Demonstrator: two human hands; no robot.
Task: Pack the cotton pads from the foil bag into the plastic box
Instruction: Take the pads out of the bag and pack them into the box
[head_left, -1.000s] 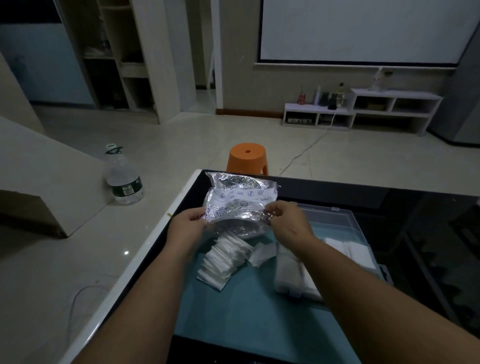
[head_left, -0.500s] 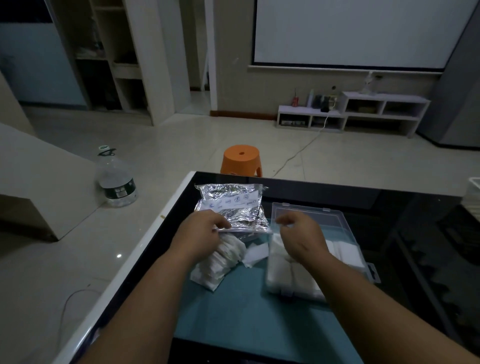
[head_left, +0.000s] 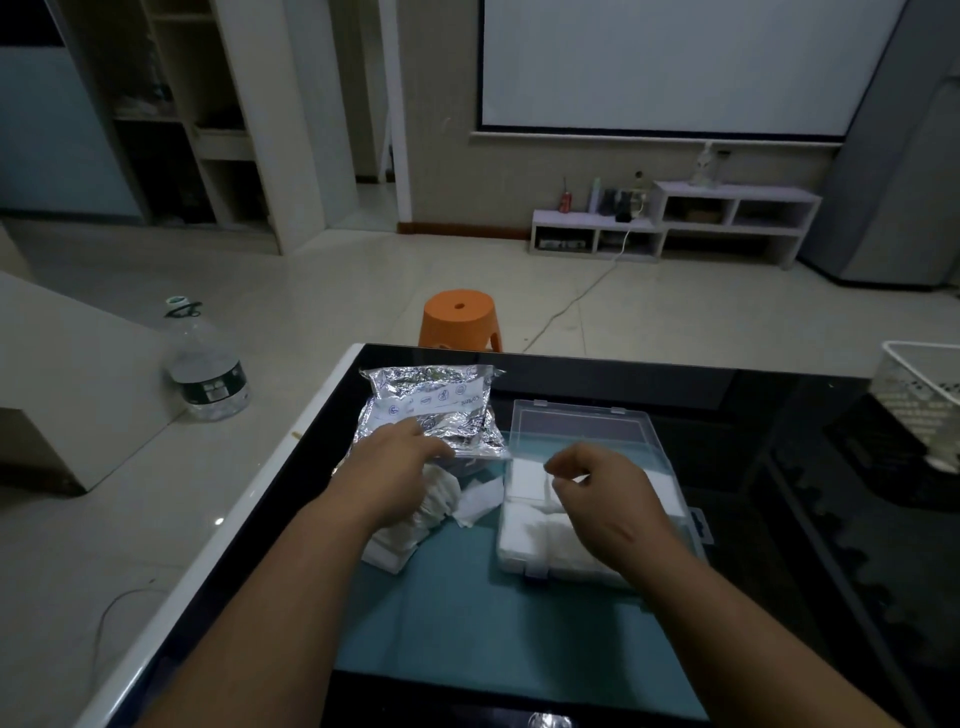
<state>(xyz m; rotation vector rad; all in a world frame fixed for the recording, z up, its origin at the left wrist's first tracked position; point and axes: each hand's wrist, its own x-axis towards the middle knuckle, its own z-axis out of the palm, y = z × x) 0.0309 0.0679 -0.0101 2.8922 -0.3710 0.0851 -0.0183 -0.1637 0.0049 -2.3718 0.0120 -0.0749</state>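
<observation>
Foil bag (head_left: 431, 410) lowered flat since a second ago. Left hand (head_left: 395, 467): grips its near edge. Right hand (head_left: 608, 493): released from the bag, loosely curled, empty, over part-filled plastic box (head_left: 582, 421). Cotton pads (head_left: 400, 540): heaped at the bag's mouth, left of the box.

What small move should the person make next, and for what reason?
Probably the right hand should reach left and grip the loose cotton pads on the mat: it hovers empty over the open plastic box, while the left hand rests on the foil bag.
</observation>
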